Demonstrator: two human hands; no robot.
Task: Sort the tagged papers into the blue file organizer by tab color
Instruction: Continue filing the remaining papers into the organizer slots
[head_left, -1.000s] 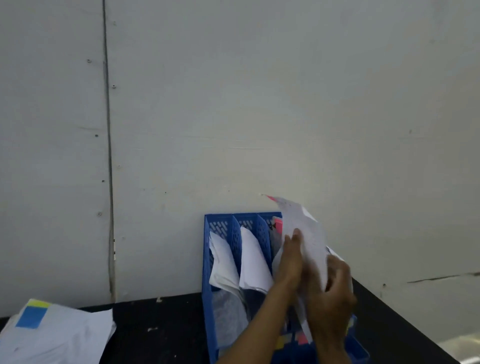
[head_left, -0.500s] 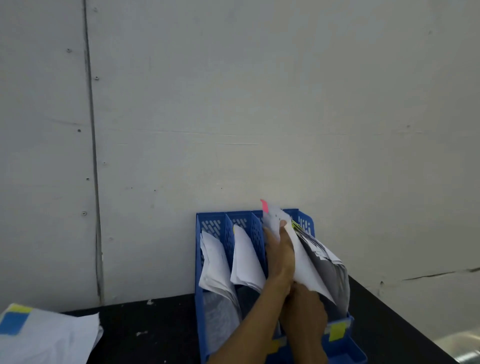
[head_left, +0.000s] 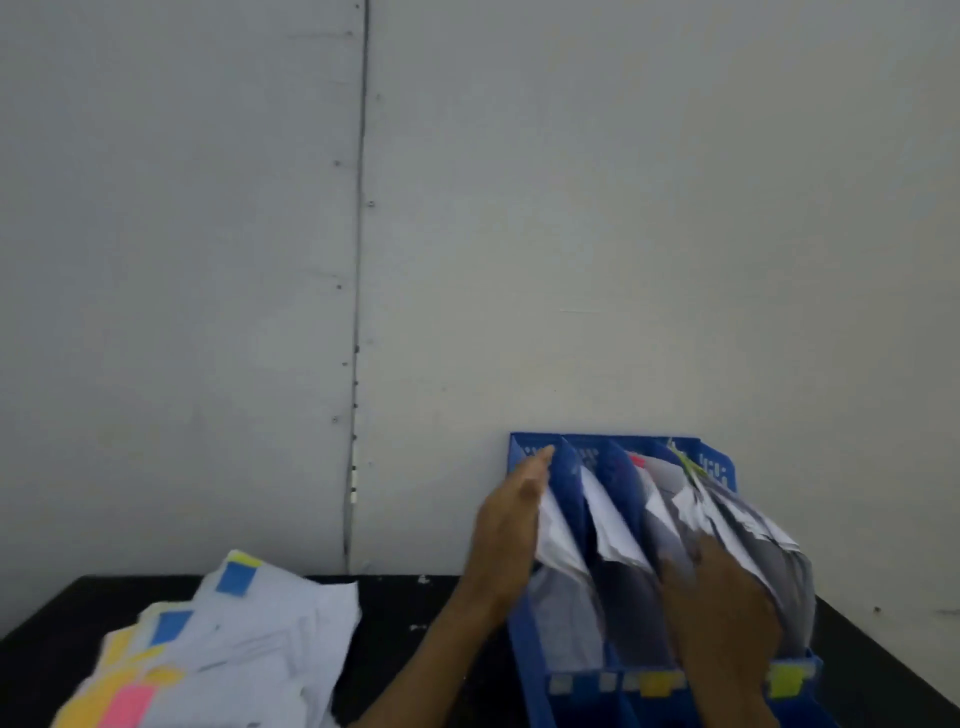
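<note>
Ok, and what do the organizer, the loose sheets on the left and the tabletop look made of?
Organizer: likely moulded plastic, blue; thin rigid dividers and perforated back. Sheets: thin white paper, creased and curling, with coloured sticky tabs. Tabletop: black, matte, pale scuffs; material unclear, perhaps painted or laminated board.

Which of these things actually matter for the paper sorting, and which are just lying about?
Part of the job: organizer; filed papers in it; loose pile of tagged papers left of it; left hand at its left side; right hand on the filed papers.
Just there: black table; wall.
</note>
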